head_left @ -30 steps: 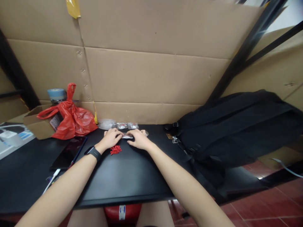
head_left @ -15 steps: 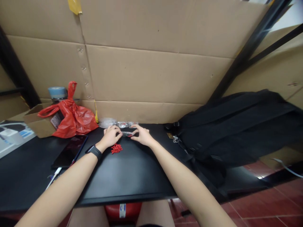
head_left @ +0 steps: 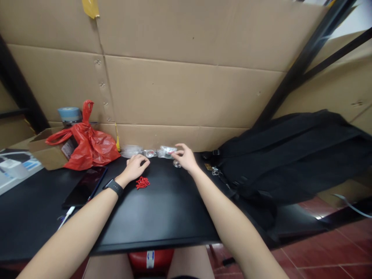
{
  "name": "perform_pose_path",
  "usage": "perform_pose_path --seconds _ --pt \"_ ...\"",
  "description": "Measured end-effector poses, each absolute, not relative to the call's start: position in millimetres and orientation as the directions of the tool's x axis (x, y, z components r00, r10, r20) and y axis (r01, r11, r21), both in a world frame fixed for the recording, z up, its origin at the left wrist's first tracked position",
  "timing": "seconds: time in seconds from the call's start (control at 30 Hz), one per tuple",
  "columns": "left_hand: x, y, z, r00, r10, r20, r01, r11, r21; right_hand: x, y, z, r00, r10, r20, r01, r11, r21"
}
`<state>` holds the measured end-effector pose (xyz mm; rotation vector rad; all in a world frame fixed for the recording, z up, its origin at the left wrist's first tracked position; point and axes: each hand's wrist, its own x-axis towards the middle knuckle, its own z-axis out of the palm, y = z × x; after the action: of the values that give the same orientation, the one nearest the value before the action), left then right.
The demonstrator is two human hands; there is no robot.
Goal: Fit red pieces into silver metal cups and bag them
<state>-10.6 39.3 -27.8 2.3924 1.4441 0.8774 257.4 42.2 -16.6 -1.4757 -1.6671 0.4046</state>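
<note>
My left hand (head_left: 136,166) rests near the back of the black table, fingers loosely curled, with a gap before the thumb and nothing seen in it. Just below it lies a small heap of red pieces (head_left: 142,183), too small to name. My right hand (head_left: 185,158) pinches the right end of a small clear plastic packet (head_left: 166,152) at the back edge; its contents are unclear. A small round metallic item (head_left: 176,163) sits under the right fingers. Left of the packet are a clear packet with a round item (head_left: 150,153) and another crumpled clear packet (head_left: 131,150).
A red plastic bag (head_left: 94,149) leans by an open cardboard box (head_left: 49,153) at left. A dark phone or tablet (head_left: 84,188) and a white cable (head_left: 69,212) lie nearer. At right is a black backpack (head_left: 290,155) with keys (head_left: 215,171) beside it. Cardboard (head_left: 174,93) walls the back.
The packet between both hands has gone to the row at the back, in my right hand, which has moved right and away. My left hand has let go and stays nearly in place.
</note>
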Motion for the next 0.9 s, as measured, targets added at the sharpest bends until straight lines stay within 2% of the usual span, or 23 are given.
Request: perform_pose_path --seconds 0.13,0.27,0.37,0.53,0.7,0.9 --pt "-14 39 -29 0.327 0.874 0.359 0.767 -0.468 0.44 297 48 -16 0.318 0.883 0.344 0.725 0.007 -0.688" --pt "-15 38 -30 0.334 0.875 0.352 0.781 -0.466 0.417 315 57 -32 0.36 0.901 0.244 0.737 -0.114 -0.666" --pt "-15 38 -30 0.332 0.876 0.349 0.784 -0.462 0.414 312 64 -40 0.311 0.917 0.249 0.789 -0.103 -0.606" --pt "-17 38 -30 0.321 0.877 0.358 0.793 -0.456 0.405 305 66 -37 0.252 0.899 0.359 0.904 -0.086 -0.42" --pt "-25 41 -26 0.347 0.855 0.385 0.783 -0.49 0.383 300 61 -39 0.097 0.958 0.27 0.939 0.002 -0.344" --pt "-41 38 -11 0.624 0.728 0.284 0.566 -0.672 0.478 292 58 -36 -0.02 0.963 0.268 0.928 0.118 -0.354"
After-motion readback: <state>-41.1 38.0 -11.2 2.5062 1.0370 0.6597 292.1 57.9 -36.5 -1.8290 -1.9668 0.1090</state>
